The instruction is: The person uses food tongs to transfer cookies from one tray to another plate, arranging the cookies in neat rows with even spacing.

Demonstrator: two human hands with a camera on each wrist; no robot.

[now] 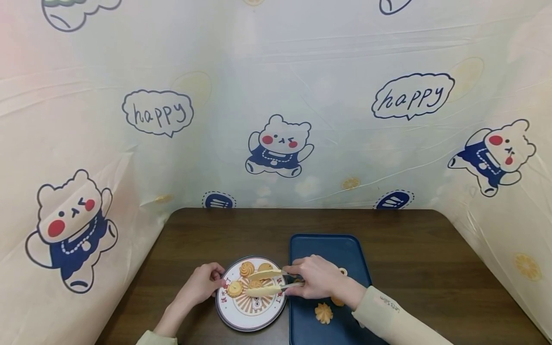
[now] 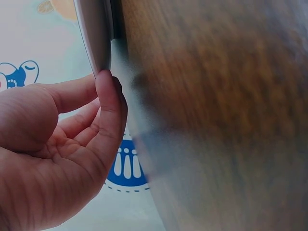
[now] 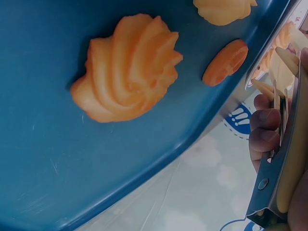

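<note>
A round white plate (image 1: 254,322) with a printed sunburst pattern bears several cookies, among them a swirled one (image 1: 247,269) and a round one (image 1: 235,288). At its left rim, my left hand (image 1: 199,283) pinches the edge between thumb and fingers; the left wrist view shows this plate rim (image 2: 95,41) side-on. My right hand (image 1: 319,276) grips metal tongs (image 1: 264,290) with pale yellow tips. Those tips are apart over the plate, around a cookie near its middle; whether they touch it I cannot tell. In the right wrist view the tongs (image 3: 267,185) lie along the right edge.
Right of the plate lies a dark blue tray (image 1: 325,247), partly under my right arm. On it are a star-shaped cookie (image 1: 323,313), a large swirled cookie (image 3: 127,72) and a small oval one (image 3: 226,62). A patterned cloth (image 1: 276,72) hangs behind the brown wooden table (image 1: 409,258).
</note>
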